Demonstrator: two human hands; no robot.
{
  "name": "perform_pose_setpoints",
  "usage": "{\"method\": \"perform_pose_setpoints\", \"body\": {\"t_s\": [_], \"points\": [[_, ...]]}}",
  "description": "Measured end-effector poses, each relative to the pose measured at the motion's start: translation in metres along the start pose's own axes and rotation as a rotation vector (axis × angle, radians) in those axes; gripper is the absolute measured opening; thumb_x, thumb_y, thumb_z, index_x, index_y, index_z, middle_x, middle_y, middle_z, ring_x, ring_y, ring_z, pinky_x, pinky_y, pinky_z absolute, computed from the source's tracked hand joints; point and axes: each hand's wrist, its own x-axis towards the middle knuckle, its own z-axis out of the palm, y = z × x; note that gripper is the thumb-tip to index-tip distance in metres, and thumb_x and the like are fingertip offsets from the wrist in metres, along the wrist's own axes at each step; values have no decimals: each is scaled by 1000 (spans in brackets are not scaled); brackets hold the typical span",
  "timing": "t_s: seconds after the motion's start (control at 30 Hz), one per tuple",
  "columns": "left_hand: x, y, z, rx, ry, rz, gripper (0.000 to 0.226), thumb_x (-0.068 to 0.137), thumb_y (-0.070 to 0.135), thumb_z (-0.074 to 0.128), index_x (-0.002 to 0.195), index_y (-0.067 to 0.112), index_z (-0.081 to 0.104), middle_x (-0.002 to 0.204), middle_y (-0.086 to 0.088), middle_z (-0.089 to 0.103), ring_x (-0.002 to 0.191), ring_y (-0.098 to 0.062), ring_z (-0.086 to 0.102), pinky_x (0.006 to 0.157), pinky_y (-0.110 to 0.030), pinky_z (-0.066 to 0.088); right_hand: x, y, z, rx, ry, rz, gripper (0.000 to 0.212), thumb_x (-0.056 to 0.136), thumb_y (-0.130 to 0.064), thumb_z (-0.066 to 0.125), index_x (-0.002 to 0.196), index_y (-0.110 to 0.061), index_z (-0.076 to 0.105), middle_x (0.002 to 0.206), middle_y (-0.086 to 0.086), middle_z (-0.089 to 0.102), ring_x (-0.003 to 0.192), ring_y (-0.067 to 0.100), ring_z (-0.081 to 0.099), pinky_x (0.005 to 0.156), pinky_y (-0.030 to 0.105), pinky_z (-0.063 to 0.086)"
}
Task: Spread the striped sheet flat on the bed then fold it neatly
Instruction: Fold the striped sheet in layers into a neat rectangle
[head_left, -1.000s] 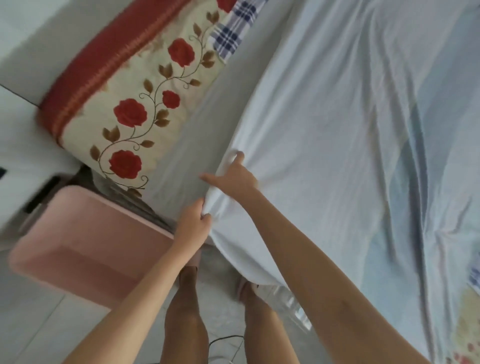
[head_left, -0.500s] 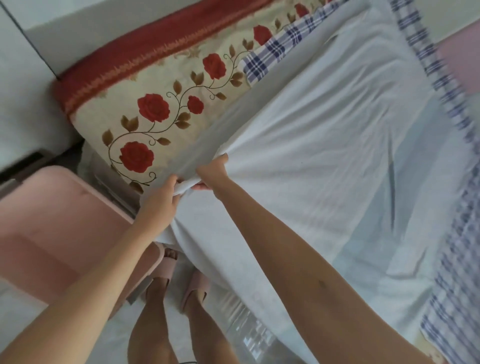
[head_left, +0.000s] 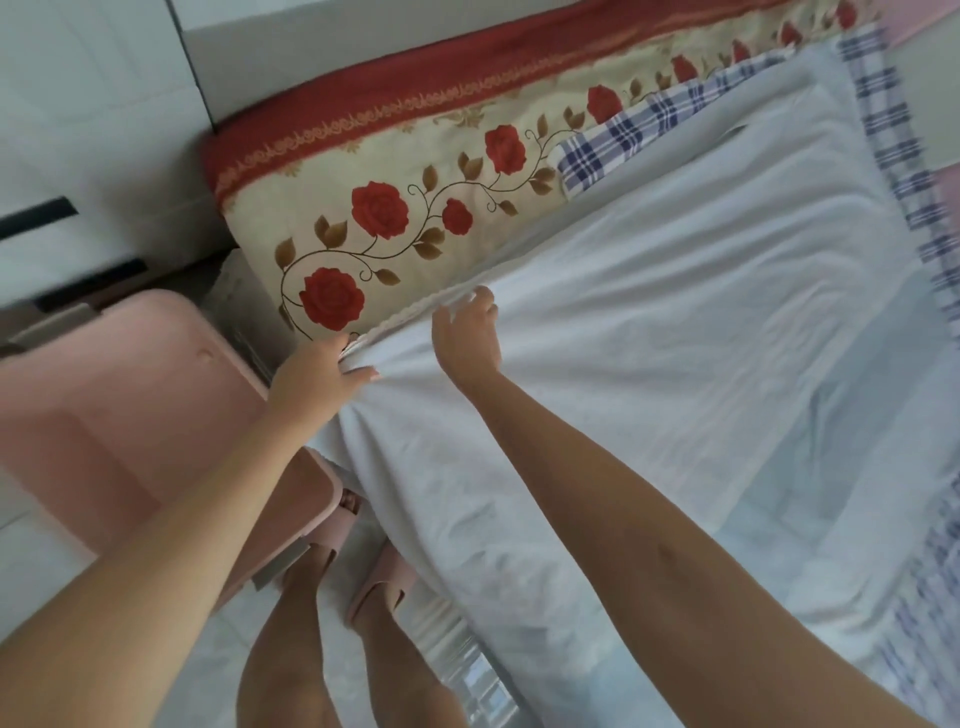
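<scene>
1. One pale, faintly striped sheet (head_left: 675, 338) of thin fabric: lies spread and wrinkled over the bed (head_left: 337, 109), hangs off the near edge toward the pale tiled floor (head_left: 182, 675), and shows a whiter layer over a bluer one at the right.
2. Two bare hands, both at the sheet's left border, near each other but apart.
3. Left hand (head_left: 317, 376): grip closed on the sheet at the bed's near corner, thumb on top of the cloth, fingers tucked beneath it.
4. Right hand (head_left: 467, 338): grip narrow, fingers curled over the same border a little farther along the bed, bunching a small ridge of cloth.
5. One cream bedcover (head_left: 431, 171) with a red band along its outer side and a brown-leafed vine: five red roses plain in the near stretch, farther ones too blurred to count. Lies under the sheet and stays bare along the left.
6. One blue-and-white checked cloth (head_left: 597, 156): peeks out from under the sheet along the far side and the right side.
7. One pink plastic box (head_left: 104, 405): stands on the floor just beside the bed's near corner. Cannot tell whether lidded or what sits inside.
8. Two bare legs in two pink slippers (head_left: 379, 592): stand on the floor between the box and the hanging sheet.
9. One white cabinet (head_left: 78, 156) with a dark slot, behind the box.
</scene>
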Motion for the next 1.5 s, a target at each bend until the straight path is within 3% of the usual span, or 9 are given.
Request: {"method": "perform_pose_setpoints", "body": {"t_s": [0.07, 0.2, 0.4, 0.6, 0.87, 1.07, 1.17, 1.3, 1.5], "points": [[-4, -1, 0, 12, 28, -9, 55, 90, 33, 62, 133, 2, 47, 120, -17, 60, 113, -36, 55, 85, -40, 45, 6, 10, -3, -229, 131, -224, 46, 97, -11, 42, 142, -14, 32, 134, 11, 38, 117, 26, 44, 90, 36, 45], [-22, 1, -4, -26, 160, 160, 25, 87, 20, 67, 89, 0, 53, 59, 7, 39, 62, -32, 49, 49, -28, 28, 25, 15, -16, -619, -50, -620, 34, 99, -18, 37, 127, -25, 55, 137, -2, 47, 135, 22, 29, 115, 45, 8], [-32, -18, -3, -119, 210, 119, 19, 85, 21, 69, 91, 9, 55, 78, -3, 57, 71, -25, 55, 63, -39, 46, 27, 12, -22, -944, -354, -775, 30, 96, -32, 46, 121, -18, 55, 118, -3, 61, 123, 21, 44, 115, 45, 1], [-24, -55, 2, -128, 149, -76, 25, 97, 21, 51, 115, 5, 60, 108, -11, 64, 98, -28, 58, 80, -35, 45, 49, 4, -11, -685, -227, -756, 22, 96, -34, 51, 109, -20, 61, 115, -6, 64, 111, 18, 54, 106, 40, 22], [-34, -62, 23, -7, -143, -183, 42, 97, 5, 43, 139, 6, 43, 141, -11, 46, 124, -28, 46, 98, -33, 38, 51, -3, 21, -1037, -540, -734, 29, 90, -20, 53, 118, -19, 61, 117, 2, 57, 110, 23, 52, 92, 34, 32], [-31, -47, 26, -477, -73, -407, 26, 95, -1, 38, 92, 12, 60, 78, -10, 58, 72, -23, 55, 58, -22, 39, 43, 1, 23, -919, -815, -501, 37, 99, -36, 44, 69, -15, 48, 72, -1, 48, 66, 15, 44, 60, 27, 33], [-31, -48, 33, -413, -137, -385, 23, 93, 5, 38, 91, -1, 60, 72, -10, 53, 70, -24, 53, 58, -29, 37, 44, 6, 21, -889, -723, -522, 36, 100, -32, 43, 72, -10, 47, 71, 4, 46, 69, 21, 45, 60, 31, 31], [-21, -66, 38, -199, 29, -332, 15, 91, 15, 53, 100, 5, 59, 93, -13, 59, 86, -30, 58, 69, -34, 41, 48, 9, 31, -856, -355, -734, 25, 97, -25, 46, 117, -13, 58, 114, 7, 62, 105, 27, 56, 80, 33, 41], [-3, -73, 44, -214, -64, -346, 82, 79, 8, 70, 148, 15, 26, 152, -10, 28, 136, -26, 32, 107, -34, 31, 57, 16, 60, -910, -208, -726, 28, 93, -28, 52, 118, -18, 59, 116, 4, 63, 110, 25, 55, 92, 33, 35]]}}
